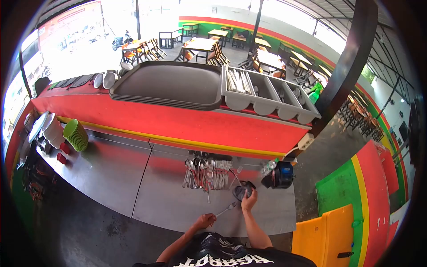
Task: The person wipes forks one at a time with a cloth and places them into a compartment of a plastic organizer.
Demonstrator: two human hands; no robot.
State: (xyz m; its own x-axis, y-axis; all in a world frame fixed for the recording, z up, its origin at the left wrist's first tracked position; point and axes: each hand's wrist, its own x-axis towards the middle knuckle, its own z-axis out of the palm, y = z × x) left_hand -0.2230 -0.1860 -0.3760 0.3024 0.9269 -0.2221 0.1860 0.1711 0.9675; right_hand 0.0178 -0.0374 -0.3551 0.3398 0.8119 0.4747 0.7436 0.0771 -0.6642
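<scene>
My left hand [206, 220] is closed around the handle of a fork [226, 210], its tines pointing up and to the right. In my right hand [249, 201] is a bunched dark grey cloth [240, 192], held just above the steel counter [178, 200]. The cloth and the fork are apart. Beyond my hands lies a row of spoons and forks [207, 174], laid side by side on the counter. Another fork [239, 169] rests to the right of that row, close to the cloth.
A dark round container [282, 175] and a clear bottle [269, 166] stand at the right. Green bowls [76, 135] and red cups [62, 158] are stacked at the left. On the red ledge [178, 122] sit brown trays [169, 84] and a grey cutlery holder [267, 93].
</scene>
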